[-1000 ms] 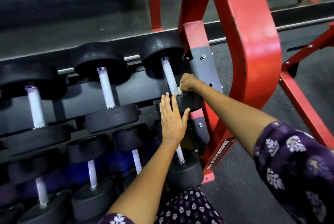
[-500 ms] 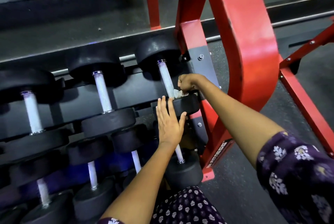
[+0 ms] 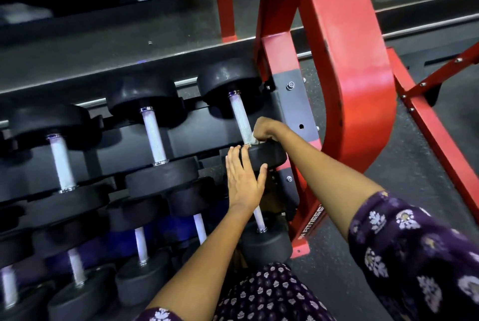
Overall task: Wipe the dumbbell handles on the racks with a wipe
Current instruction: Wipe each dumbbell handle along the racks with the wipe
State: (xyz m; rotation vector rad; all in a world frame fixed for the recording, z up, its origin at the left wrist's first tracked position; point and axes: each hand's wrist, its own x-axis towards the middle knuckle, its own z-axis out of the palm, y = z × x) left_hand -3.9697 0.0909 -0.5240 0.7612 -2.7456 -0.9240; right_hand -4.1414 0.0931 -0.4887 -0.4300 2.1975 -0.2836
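Dumbbell (image 3: 242,113) at the rack's (image 3: 344,61) right end lies on the middle shelf, its knurled handle (image 3: 238,115) running up and away. Right hand (image 3: 267,130) curls its grip tight round the handle's near end, just above the front weight head (image 3: 267,156), with what looks like a white wipe (image 3: 253,140) bunched underneath. Left hand (image 3: 243,180) rests flat, fingers straight, against that head.

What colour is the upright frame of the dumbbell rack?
Red; the rack frame shows clearly in the head view, with a grey bolted plate on its inner side.
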